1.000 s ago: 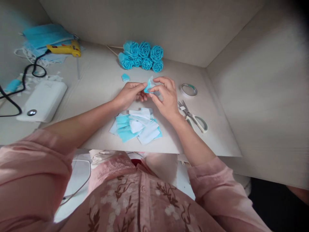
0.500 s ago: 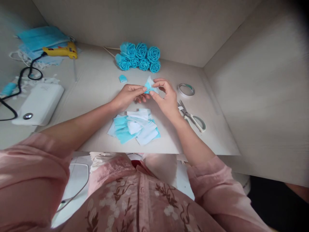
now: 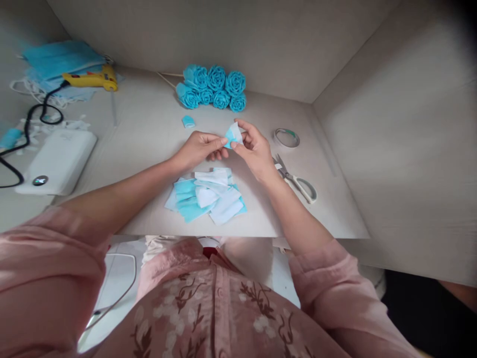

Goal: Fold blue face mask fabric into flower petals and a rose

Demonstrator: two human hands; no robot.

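A small blue-and-white piece of face-mask fabric (image 3: 233, 134) is held above the table between my two hands, its top folded to a point. My left hand (image 3: 204, 148) pinches its left edge between thumb and fingers. On the other side my right hand (image 3: 254, 146) grips it, the thumb pressed on the lower front and the fingers behind. Below the hands lies a loose pile of cut blue and white fabric pieces (image 3: 208, 194). One small folded blue piece (image 3: 188, 122) rests just beyond my left hand.
Blue fabric roses (image 3: 216, 84) on sticks lie at the back. Scissors (image 3: 296, 179) and a tape roll (image 3: 286, 138) sit to the right. Leftward are a white power bank (image 3: 59, 161), a yellow glue gun (image 3: 93, 79) with black cord, and stacked face masks (image 3: 61, 57).
The fabric's upper flap has folded over into a more compact pointed shape. My right fingers have shifted behind it, while my left hand keeps its pinch.
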